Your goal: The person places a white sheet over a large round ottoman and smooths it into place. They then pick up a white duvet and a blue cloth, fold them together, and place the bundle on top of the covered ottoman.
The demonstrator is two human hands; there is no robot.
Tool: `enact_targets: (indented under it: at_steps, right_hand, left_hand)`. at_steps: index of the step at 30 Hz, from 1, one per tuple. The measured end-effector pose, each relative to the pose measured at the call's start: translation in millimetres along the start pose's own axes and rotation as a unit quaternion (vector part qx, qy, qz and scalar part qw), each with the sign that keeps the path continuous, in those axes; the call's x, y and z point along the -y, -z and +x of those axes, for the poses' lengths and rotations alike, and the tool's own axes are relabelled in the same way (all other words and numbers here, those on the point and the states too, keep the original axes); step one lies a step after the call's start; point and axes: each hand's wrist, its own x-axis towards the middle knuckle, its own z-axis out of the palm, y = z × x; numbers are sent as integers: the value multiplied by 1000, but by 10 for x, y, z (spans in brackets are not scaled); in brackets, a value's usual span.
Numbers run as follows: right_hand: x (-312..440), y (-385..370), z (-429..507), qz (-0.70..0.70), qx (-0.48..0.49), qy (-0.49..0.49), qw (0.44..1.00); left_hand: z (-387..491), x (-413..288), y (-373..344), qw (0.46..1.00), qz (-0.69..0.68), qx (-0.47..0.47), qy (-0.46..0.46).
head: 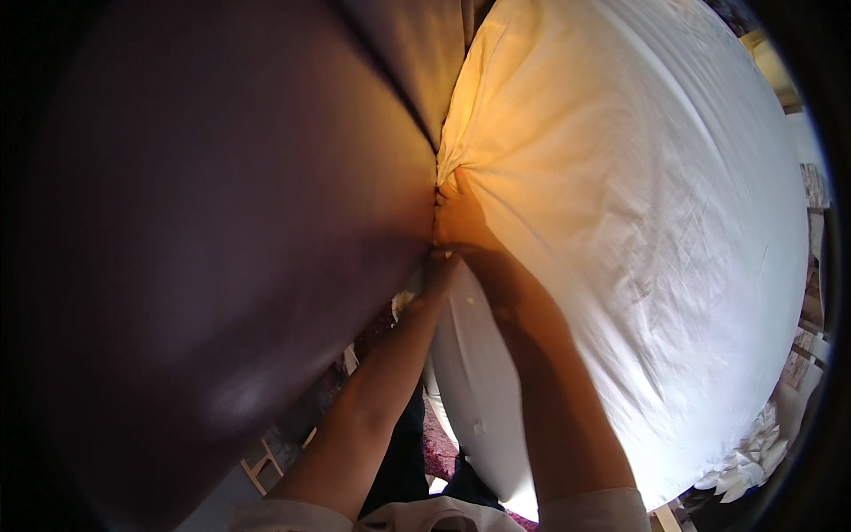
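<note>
A white sheet (638, 253) covers the large mattress on the right, with creases fanning out from its gathered edge. On the left rises a smooth dark padded panel (219, 219), apparently upholstered; its full shape is out of view. Where the two meet, my right hand (460, 209) is closed on the bunched sheet edge, its fingers partly tucked into the seam. Just below, my left hand (447, 255) reaches into the same narrow gap by the mattress side. Most of its fingers are hidden, so its hold does not show.
Dark red carpet (440, 444) shows below, between my dark-trousered legs (402, 452). A light wooden frame (261, 469) stands at lower left. Towards the right rim is a white petal-like decoration (748, 462). The panel and mattress leave a tight gap.
</note>
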Motion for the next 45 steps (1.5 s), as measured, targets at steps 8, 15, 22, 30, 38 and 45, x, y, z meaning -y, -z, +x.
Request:
enact_targets:
  at_steps: [8,15,22,30,38,45]
  right_hand:
    - [-457,350,-291,211,-78,91,970]
    - [-873,783,-223,104,-237,-36,965]
    - [-1111,618,21,83,32,-26,996]
    - [-1226,287,413,51,58,-22,997]
    - [-1512,164,645,243,-263,57,932]
    - [-1620,194,495,232,-356,-26,905]
  left_hand:
    - [-811,-713,-307,906,236,-86,-341]
    - [-213,-1489,-569,858,321,-149,-372]
    - [120,-1584,-656,849,330,-235,-340]
    - [401,-1518,-759,860,270,-319,-295]
    - [622,-1627,-538,934,130,-231,-240]
    - [485,-1667,-730,859,201,-324,-341]
